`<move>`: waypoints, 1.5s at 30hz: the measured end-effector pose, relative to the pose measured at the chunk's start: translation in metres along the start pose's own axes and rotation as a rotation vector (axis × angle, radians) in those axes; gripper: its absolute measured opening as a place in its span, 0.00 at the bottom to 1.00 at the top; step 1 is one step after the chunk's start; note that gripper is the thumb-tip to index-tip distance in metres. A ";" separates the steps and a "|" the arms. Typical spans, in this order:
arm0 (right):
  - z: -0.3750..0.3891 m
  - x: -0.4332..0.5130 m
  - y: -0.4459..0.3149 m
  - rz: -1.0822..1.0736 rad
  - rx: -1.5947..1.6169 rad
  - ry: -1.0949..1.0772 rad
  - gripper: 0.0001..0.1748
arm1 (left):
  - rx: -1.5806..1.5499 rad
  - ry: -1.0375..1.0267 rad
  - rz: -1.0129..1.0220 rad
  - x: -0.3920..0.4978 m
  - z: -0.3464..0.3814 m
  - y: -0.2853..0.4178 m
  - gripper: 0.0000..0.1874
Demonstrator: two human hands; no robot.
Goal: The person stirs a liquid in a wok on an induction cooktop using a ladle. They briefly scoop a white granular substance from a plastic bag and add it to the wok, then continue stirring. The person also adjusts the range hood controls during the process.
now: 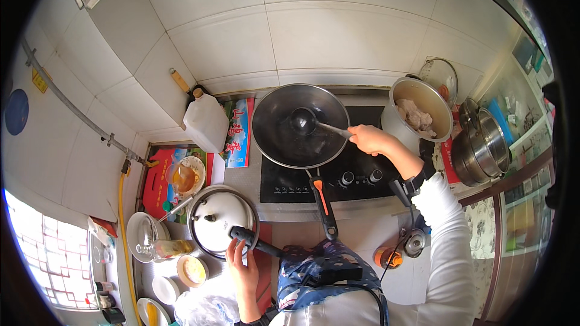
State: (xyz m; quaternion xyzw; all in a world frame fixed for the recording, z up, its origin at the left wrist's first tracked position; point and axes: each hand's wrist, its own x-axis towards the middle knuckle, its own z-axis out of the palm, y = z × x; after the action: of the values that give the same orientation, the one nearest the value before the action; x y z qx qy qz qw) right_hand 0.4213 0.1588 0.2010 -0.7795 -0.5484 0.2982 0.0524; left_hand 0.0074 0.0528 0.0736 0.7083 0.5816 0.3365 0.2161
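My right hand [369, 139] grips the end of a metal ladle [333, 130], whose round bowl rests inside a dark wok [276, 138] on the black stovetop [285, 184]. The wok's black and orange handle [322, 203] points towards my body. At the lower left, my left hand [242, 265] has its fingers spread, close to the rim and black handle [251, 237] of a lidded pressure cooker [222, 217]. Whether its fingertips touch the cooker I cannot tell. A large metal pot [402, 122] holding pale meat [414, 117] stands right of the wok.
On the left counter are a white plastic jug [206, 124], a bowl of amber liquid [199, 170], a glass bottle of oil [172, 249] and several small bowls. Stacked steel pots [480, 149] stand at the right. An orange-capped bottle [387, 258] is low on the right.
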 end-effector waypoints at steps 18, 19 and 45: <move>-0.012 -0.022 0.008 0.042 -0.185 -0.050 0.18 | -0.012 0.007 0.006 -0.003 -0.002 -0.003 0.16; -0.013 -0.024 0.007 0.011 -0.181 -0.069 0.19 | -0.012 0.003 -0.002 -0.004 -0.001 -0.004 0.16; -0.014 -0.028 0.025 0.014 -0.227 -0.087 0.22 | -0.057 -0.099 -0.007 0.002 0.009 0.006 0.17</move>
State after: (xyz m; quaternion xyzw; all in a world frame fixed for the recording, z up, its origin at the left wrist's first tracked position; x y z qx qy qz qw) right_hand 0.4436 0.1278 0.2138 -0.7704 -0.5751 0.2681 -0.0619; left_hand 0.0182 0.0542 0.0717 0.7156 0.5630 0.3167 0.2659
